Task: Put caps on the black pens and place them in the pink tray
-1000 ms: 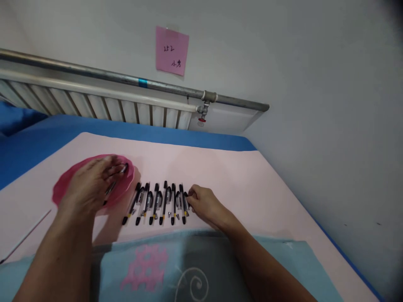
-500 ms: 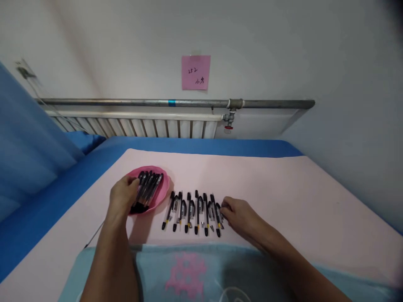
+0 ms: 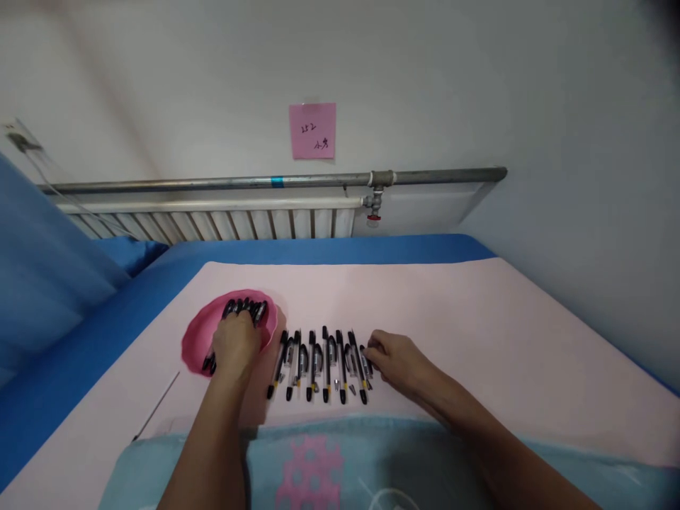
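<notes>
My left hand (image 3: 236,341) reaches into a pink dish (image 3: 197,342) and lies over a bundle of black-capped clear pens (image 3: 258,309). Its fingers point down among the pens and are mostly hidden by the back of the hand. To the right of the dish, several pens (image 3: 326,365) lie side by side in a row on the pink surface. Loose pen caps (image 3: 302,360) and small metal pen tips (image 3: 336,385) lie between them. At the row's right end my right hand (image 3: 396,360) has its fingers closed on the last pen cap (image 3: 365,360).
A thin white rod with a dark end (image 3: 156,406) lies left of the dish. Light blue cloth (image 3: 425,453) covers the near edge. Behind the table (image 3: 414,297) are a radiator (image 3: 255,222), a metal pipe (image 3: 212,183) and a red valve (image 3: 374,217). A blue curtain (image 3: 42,269) hangs left.
My left hand has moved from the dish's left rim to the right, over the pens. The dish now sits further left. My right hand stays at the end of the row.
</notes>
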`<control>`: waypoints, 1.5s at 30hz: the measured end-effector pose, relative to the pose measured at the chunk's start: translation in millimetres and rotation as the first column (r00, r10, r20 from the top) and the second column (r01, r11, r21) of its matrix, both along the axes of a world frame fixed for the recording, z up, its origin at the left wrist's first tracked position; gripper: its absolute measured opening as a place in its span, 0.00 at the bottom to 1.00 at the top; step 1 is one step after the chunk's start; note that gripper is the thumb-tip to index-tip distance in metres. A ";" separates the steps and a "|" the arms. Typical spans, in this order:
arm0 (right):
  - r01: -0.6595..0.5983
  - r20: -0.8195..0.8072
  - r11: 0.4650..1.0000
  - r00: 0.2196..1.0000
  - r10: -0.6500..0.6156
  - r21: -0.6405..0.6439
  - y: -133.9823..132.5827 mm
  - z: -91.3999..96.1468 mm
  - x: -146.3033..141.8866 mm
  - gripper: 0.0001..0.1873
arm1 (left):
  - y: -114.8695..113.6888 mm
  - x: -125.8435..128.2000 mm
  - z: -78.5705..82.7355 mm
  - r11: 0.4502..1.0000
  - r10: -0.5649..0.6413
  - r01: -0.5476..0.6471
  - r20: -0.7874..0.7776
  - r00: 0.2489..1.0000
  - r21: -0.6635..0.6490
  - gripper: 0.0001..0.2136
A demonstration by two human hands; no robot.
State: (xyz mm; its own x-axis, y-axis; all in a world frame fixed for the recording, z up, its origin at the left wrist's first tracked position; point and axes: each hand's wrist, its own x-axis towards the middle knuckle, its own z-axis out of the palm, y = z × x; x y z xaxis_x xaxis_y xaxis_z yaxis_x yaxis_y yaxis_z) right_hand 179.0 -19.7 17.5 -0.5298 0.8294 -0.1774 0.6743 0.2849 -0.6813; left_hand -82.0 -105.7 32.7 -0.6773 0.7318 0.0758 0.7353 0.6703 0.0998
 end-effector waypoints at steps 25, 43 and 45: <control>0.046 0.324 0.900 0.924 -0.203 0.433 30.2 19.4 45.4 0.13 | 1.1 46.2 3.6 0.832 -0.403 -0.225 0.831 0.384 0.507 0.17; 0.038 -0.761 0.937 0.572 -0.306 -0.348 -3.8 39.1 9.9 0.05 | -2.9 121.0 18.5 0.909 -0.416 -0.142 0.876 -0.245 0.392 0.13; -0.043 -0.802 0.892 0.458 -0.384 -0.451 -11.4 36.9 1.2 0.06 | -4.0 126.0 20.7 0.892 -0.453 -0.130 0.853 -0.258 0.434 0.12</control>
